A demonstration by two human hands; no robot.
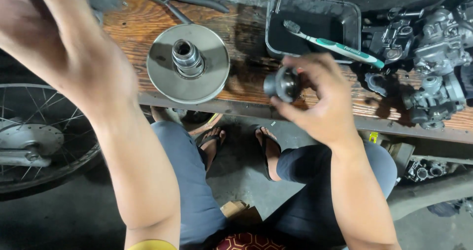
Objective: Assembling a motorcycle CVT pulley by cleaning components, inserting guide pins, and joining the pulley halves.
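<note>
My right hand (320, 99) grips a small dark metal bushing (282, 84) just above the front edge of the wooden bench (133, 25). To its left a round steel pulley disc (188, 62) with a raised central hub lies flat on the bench. My left hand (59, 43) is raised close to the camera at the upper left, blurred; something dark grey shows at its top, and I cannot tell whether the fingers hold it.
A black tray (354, 13) holds a green and white toothbrush (335, 45). Grey carburettor parts (433, 67) crowd the bench's right end. Pliers (187, 1) lie at the back. A spoked wheel (34, 136) stands at the left. My feet in sandals rest below.
</note>
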